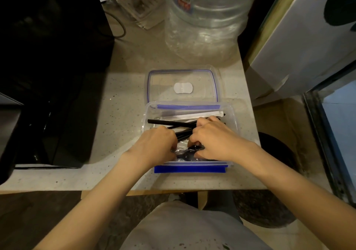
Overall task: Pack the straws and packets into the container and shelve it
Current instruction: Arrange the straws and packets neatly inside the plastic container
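Observation:
A clear plastic container (234,118) with blue clips stands near the counter's front edge. Inside lie several black straws (169,123) and a white paper-wrapped straw (192,114) along the far wall. A clear plastic packet with dark contents (185,154) rests at the container's near side. My left hand (156,143) and my right hand (213,140) are both down inside the container, fingers curled onto the packet and the straws. The container's lid (183,76), clear with a blue seal, lies flat just behind it.
A big clear water jug (206,18) stands behind the lid. A black appliance (48,66) fills the left side. A pale speckled counter (123,103) carries everything; cables and a power strip (134,1) lie at the back. A white panel (308,38) leans at right.

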